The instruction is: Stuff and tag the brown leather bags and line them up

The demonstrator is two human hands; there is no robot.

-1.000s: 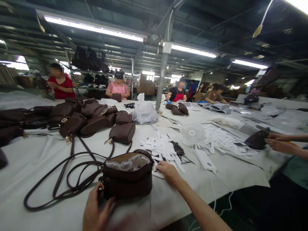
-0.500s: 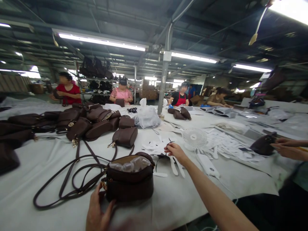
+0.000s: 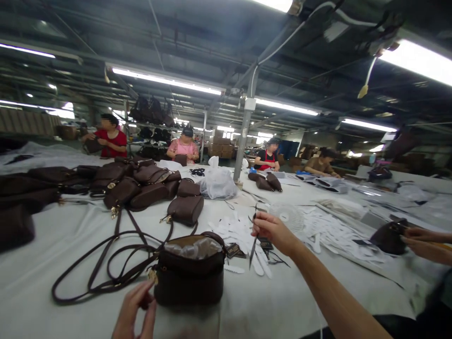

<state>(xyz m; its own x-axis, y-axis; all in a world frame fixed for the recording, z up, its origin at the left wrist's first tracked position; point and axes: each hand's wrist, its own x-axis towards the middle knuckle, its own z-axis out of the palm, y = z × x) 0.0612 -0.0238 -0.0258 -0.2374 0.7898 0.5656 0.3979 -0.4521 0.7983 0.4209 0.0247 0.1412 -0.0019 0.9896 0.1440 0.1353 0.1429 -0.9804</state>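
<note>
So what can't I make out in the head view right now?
All in the head view:
- Bottom inside the open brown handbag: hidden by clear plastic stuffing.
- Small print on the black tags: too small, blurred.
- Face of the dark strip hanging from the right hand: nearly edge-on.
- Forearm behind the left hand: cut off by bottom edge.
</note>
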